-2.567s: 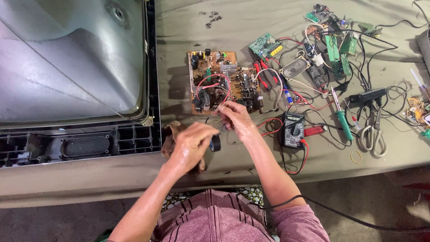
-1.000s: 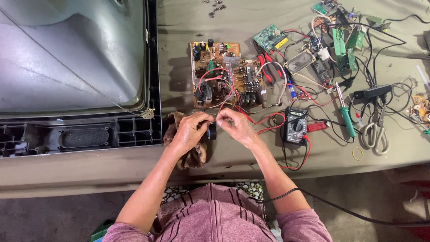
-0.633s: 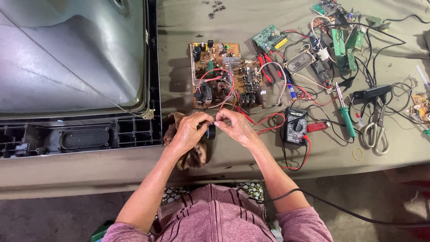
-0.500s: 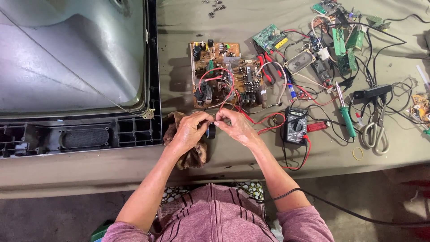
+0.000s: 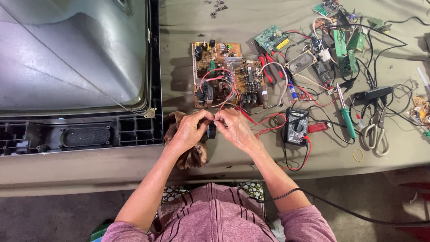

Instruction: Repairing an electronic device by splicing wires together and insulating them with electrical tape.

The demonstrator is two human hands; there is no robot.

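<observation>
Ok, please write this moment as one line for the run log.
left hand: pinching thin wires | right hand: same wires | black tape roll: between hands | brown circuit board: behind

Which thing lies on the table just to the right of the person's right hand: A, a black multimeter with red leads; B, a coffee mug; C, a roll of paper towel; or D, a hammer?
A: the black multimeter with its round dial lies just right of the right hand, red leads curling around it on the table; no hammer, mug or paper towel shows there.
</observation>
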